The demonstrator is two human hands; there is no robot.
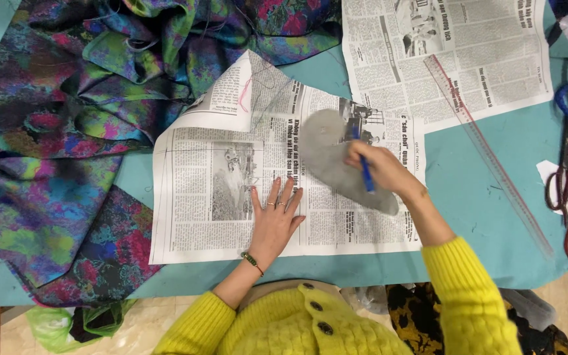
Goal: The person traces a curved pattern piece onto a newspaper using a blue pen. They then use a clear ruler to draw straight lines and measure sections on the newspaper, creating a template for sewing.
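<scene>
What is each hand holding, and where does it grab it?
The right hand holds a blue pen around its middle, over a grey curved template. The left hand holds nothing; it lies flat on the newspaper.

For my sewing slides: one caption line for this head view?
Left hand flattens a newspaper sheet while the right hand runs a blue pen along a grey curved template.

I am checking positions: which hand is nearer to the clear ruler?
Right. The right hand, holding a blue pen, is just left of the clear ruler; the left hand lies farther left, on the newspaper.
</scene>
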